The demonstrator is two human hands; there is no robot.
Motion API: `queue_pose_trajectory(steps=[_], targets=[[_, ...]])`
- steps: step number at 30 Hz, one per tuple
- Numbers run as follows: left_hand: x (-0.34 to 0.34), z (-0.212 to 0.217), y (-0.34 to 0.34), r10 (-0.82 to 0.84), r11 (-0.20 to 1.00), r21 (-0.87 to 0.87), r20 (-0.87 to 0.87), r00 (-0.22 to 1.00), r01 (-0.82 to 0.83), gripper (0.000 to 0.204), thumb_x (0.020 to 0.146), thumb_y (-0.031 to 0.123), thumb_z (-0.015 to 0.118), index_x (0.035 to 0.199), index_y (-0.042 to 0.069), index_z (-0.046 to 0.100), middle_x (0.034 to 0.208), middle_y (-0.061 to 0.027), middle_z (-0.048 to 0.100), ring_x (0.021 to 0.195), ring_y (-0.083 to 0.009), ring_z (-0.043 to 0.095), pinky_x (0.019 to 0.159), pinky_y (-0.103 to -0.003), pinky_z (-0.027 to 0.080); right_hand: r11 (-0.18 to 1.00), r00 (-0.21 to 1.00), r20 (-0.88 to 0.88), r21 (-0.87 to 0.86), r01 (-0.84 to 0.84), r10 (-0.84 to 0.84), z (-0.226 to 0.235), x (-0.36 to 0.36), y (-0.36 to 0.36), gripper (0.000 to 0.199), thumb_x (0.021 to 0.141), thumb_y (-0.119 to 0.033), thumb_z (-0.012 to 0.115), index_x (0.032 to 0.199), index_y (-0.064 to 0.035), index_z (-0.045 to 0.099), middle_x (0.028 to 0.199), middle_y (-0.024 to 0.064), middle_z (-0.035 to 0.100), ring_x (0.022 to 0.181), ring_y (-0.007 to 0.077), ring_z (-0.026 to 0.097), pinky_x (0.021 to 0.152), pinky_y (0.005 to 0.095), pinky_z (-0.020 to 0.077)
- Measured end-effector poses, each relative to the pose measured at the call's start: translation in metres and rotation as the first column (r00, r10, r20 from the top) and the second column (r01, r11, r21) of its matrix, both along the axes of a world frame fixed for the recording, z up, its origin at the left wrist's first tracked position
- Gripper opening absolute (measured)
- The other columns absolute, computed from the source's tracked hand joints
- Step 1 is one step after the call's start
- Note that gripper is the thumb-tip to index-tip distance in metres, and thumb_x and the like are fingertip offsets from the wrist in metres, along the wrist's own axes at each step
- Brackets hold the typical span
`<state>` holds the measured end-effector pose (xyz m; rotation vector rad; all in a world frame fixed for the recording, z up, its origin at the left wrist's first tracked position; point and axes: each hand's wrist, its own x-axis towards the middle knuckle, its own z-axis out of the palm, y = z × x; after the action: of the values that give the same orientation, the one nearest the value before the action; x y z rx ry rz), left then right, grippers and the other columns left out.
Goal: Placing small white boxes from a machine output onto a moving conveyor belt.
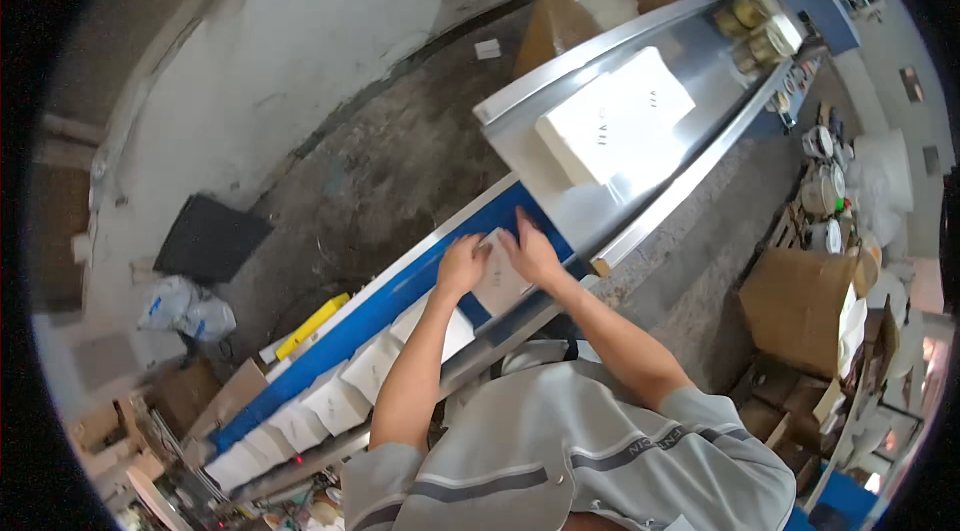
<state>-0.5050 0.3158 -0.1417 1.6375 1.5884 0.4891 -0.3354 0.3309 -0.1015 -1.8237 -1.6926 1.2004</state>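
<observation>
A flat white packet (pixel 503 283) with dark print lies at the upper end of a blue conveyor belt (pixel 420 266), in front of my body. My left hand (pixel 463 266) is closed at the packet's left upper edge, fingertips against it. On the right side, my right hand (pixel 533 256) grips the same packet, its thumb over the top and a finger stretched toward the far belt edge. The undersides of both hands are hidden. Lower left on the belt, a row of similar white packets (pixel 335 401) runs away from my left forearm.
Beyond the belt's end, a metal chute (pixel 690 146) carries a stack of white printed pieces (pixel 615 116). Yellow rolls (pixel 765 41) sit at its far end. A yellow bar (pixel 312 326) edges the belt. Cardboard boxes (pixel 800 311) and tubs (pixel 822 186) stand at right.
</observation>
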Motion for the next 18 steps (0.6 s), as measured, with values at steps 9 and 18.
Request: queue_pose_trajectory(steps=[9,18], targets=[[0.011,0.038,0.030,0.152,0.981,-0.130,0.078,0.985,-0.141,0.059,0.095,0.041,0.057,0.128,-0.007,0.055,0.125,-0.0252,0.061,0.119,-0.0327,0.059,0.102,-0.036,0.043,0.942,0.899,-0.433,0.324,0.083,0.070,0.206,0.163,0.052,0.035,0.094,-0.020,0.063,0.125,-0.0043,0.063,0.119,0.0128,0.067,0.108,0.0201,0.064,0.095,0.0331,0.0508],[0.054,0.120,0.082,0.471,0.840,-0.542,0.758,0.451,0.034,0.063,0.094,0.050,0.059,0.138,0.007,0.045,0.134,-0.0091,0.053,0.125,-0.0219,0.049,0.102,-0.036,0.039,1.000,0.995,-0.101,0.004,0.018,-0.018,0.152,0.245,0.212,0.085,0.091,-0.058,0.058,0.145,0.0037,0.037,0.145,0.0198,0.046,0.134,0.0293,0.043,0.112,0.0344,0.0307]])
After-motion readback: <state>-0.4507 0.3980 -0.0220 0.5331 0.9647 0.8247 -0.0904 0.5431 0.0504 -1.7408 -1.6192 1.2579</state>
